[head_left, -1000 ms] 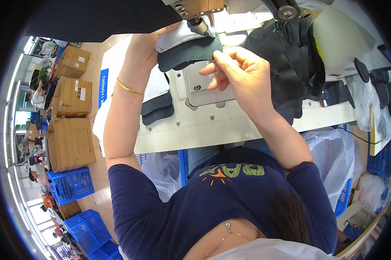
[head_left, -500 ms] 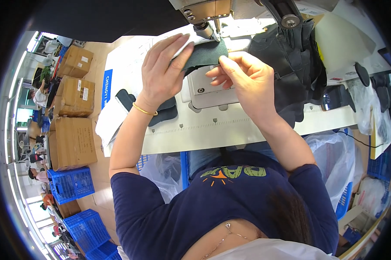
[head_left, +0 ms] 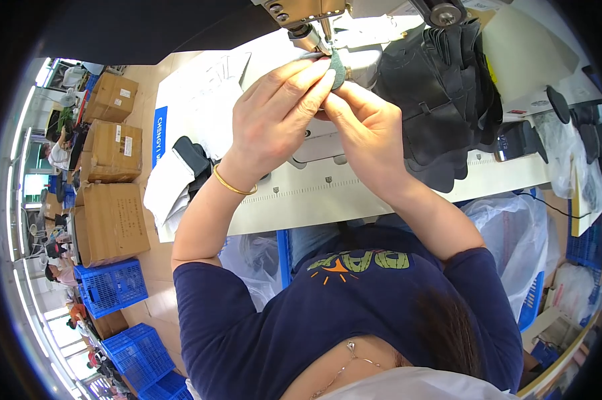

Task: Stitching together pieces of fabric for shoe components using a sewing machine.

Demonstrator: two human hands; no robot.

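Note:
Under the sewing machine's needle (head_left: 326,30) a dark green fabric piece (head_left: 338,71) shows only as a small curved strip, the rest covered by my fingers. My left hand (head_left: 277,110) lies over its left part, fingers pressed together close to the presser foot. From the right, my right hand (head_left: 367,127) pinches the near edge between thumb and fingers. The two hands almost touch at the fingertips. Right of them a thick stack of black cut pieces (head_left: 431,100) rests on the white table (head_left: 294,207).
Dark pieces (head_left: 193,157) and white sheets (head_left: 166,190) lie left of my left forearm. A phone-like dark object (head_left: 511,145) sits right of the stack. Cardboard boxes (head_left: 117,220) and blue crates (head_left: 113,287) stand on the floor at left. A plastic-lined bin (head_left: 507,233) is below the table's right side.
My left hand has shifted right and closed in beside my right hand. The green piece, broad before, is now turned and mostly covered. My right hand has moved slightly left and nearer.

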